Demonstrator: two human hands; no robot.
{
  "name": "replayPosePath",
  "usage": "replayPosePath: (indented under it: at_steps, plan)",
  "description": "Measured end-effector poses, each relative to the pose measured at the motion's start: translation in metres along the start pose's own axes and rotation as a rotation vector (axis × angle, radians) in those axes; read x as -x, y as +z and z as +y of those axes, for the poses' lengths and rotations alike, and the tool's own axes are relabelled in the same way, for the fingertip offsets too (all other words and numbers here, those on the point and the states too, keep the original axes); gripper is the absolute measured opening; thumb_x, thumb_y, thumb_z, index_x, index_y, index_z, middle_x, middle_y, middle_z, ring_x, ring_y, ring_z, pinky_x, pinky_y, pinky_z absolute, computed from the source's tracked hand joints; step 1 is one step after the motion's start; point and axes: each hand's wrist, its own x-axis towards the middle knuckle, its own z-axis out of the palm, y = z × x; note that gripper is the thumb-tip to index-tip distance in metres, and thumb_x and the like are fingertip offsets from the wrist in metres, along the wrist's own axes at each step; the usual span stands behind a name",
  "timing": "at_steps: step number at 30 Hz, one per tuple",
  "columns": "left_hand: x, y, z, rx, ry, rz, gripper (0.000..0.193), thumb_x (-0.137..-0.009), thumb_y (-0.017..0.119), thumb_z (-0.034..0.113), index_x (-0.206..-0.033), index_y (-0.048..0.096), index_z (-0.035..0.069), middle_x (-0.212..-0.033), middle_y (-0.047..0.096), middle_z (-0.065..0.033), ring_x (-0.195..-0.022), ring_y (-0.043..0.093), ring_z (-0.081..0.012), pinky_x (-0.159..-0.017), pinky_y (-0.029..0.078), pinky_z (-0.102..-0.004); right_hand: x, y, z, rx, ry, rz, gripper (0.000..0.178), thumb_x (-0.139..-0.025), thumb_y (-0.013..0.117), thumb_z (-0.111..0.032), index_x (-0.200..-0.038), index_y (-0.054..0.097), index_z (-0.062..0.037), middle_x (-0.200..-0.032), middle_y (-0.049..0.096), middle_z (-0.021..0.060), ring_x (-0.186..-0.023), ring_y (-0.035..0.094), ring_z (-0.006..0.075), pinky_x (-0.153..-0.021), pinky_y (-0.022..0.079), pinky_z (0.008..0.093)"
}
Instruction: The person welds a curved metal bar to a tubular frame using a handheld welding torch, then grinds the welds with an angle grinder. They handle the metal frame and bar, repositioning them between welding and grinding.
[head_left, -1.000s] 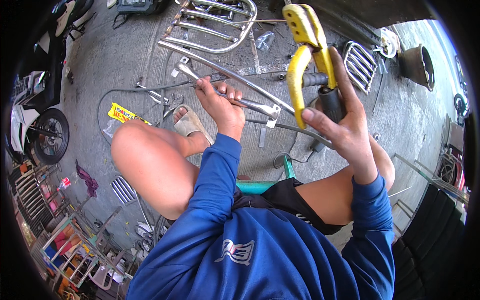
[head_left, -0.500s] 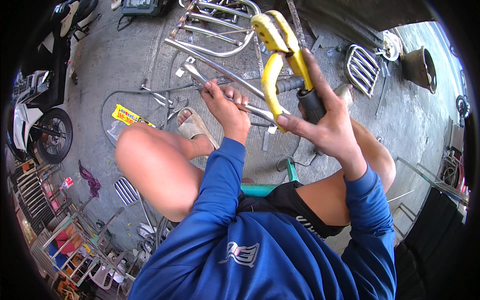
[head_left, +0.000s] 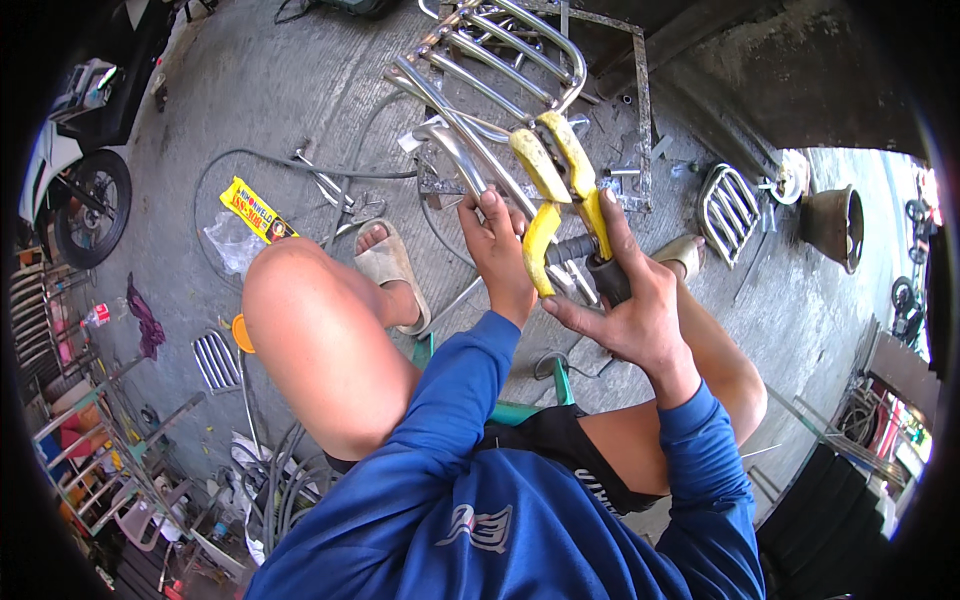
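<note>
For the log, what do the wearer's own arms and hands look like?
Long, loose blue fabric sleeves cover both arms, creased along their length and ending near the wrists. The bare left hand and bare right hand show no gloves. The sleeves belong to a blue top with a pale emblem on its front.

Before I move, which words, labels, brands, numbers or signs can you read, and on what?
Yellow packet: bold printed lettering, legible but not copied here.
Black shorts: white lettering, partly hidden in folds.
Blue shirt: pale emblem, no readable word.
Small red-and-white item, far left: too small to read.
</note>
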Motion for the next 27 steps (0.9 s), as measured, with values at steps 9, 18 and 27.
replayPosePath:
  at_steps: [9, 18, 27]
  plan:
    - [-0.004, -0.003, -0.020, -0.032, 0.032, -0.055, 0.041, -0.107, 0.059, 0.041, -0.126, 0.045, 0.009, -0.086, 0.058, -0.0010, -0.064, 0.052, -0.0035, -0.051, 0.042, -0.0185, -0.006, 0.004, -0.002, 0.107, -0.080, 0.047, 0.110, -0.070, 0.093, -0.033, -0.161, 0.036, -0.0085, -0.114, 0.074, 0.0211, -0.100, 0.077, 0.0334, -0.089, 0.062, 0.0414]
    - [0.006, 0.000, -0.027, -0.234, 0.094, -0.150, 0.048, -0.103, 0.063, 0.024, -0.141, 0.039, 0.008, -0.093, 0.059, -0.0003, -0.070, 0.055, -0.0036, -0.058, 0.048, -0.0191, 0.004, -0.005, -0.011, 0.176, -0.021, 0.058, 0.117, -0.064, 0.096, -0.031, -0.159, 0.035, 0.0013, -0.124, 0.071, 0.0252, -0.106, 0.074, 0.0336, -0.091, 0.058, 0.0408]
    - [0.011, 0.009, -0.025, -0.313, 0.255, -0.155, 0.049, -0.109, 0.057, 0.034, -0.141, 0.046, -0.001, -0.113, 0.066, -0.0111, -0.100, 0.061, -0.0114, -0.086, 0.051, -0.0284, 0.006, -0.008, -0.006, 0.141, -0.046, 0.081, 0.116, -0.065, 0.096, -0.025, -0.161, 0.034, -0.0015, -0.123, 0.070, 0.0237, -0.106, 0.074, 0.0317, -0.092, 0.059, 0.0408]
